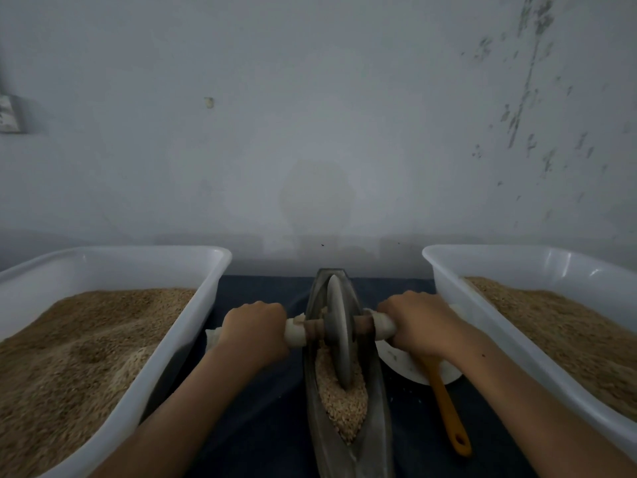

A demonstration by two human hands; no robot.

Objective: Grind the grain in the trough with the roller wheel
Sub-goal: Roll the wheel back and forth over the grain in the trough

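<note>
fingers of both hands round roller wheel handles (dark cloth, grey wall)

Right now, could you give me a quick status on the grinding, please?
Left hand and right hand grip the axle ends. Roller wheel upright in trough, on grain. Nothing blocking.

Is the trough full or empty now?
Partly full: pale grain lies in the trough around the upright roller wheel, below its rim.
</note>
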